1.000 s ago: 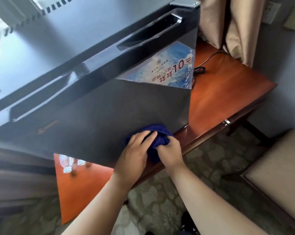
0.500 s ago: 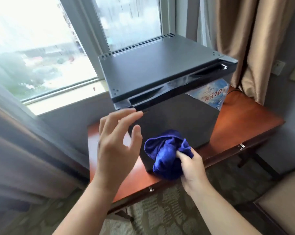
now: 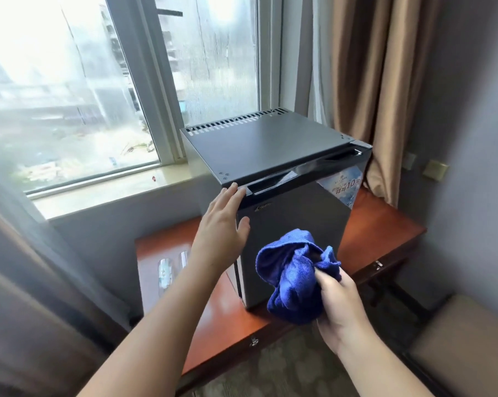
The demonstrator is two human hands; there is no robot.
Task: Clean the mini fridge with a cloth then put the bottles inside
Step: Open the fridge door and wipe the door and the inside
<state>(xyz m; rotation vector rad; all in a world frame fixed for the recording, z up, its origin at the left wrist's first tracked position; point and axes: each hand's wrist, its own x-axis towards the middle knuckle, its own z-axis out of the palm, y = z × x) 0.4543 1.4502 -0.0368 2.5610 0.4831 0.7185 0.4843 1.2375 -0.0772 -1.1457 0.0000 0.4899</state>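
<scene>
Found fridge [image 3: 270, 144] standing on desk [image 3: 385, 233] below window [image 3: 98, 96], door [image 3: 293, 224] shut and facing near. Noted handle recess [image 3: 270, 187] cut along the door's top edge, long axis running left to right. Noted hinge plate [image 3: 360, 144] at the top right corner; judged from that to swing open from the left edge.

Observed left hand [image 3: 222, 224] flat, fingers straight and close together, holding nothing. Fingertips [image 3: 235, 193] touching the door's top left corner, just left of the recess's left end; thumb spread toward the door face.

Observed right hand [image 3: 339, 305] low and near, in front of the door's lower half, fingers curled round bunched blue cloth [image 3: 290, 276]. Unable to tell whether cloth touches the door.

Located bottles [image 3: 167, 270] lying on the desk left of fridge, long axes near to far, partly hidden behind the left forearm. Two at least; exact count uncertain.

Assessed left hand as plainly nearer the recess, with the opening just right of its fingertips; right hand occupied with cloth. Judged step in hand as opening the door for the inside wipe. Calls for a short shift right, a curl of fingers into the recess, then a pull toward the near side. Bottles not yet due.
</scene>
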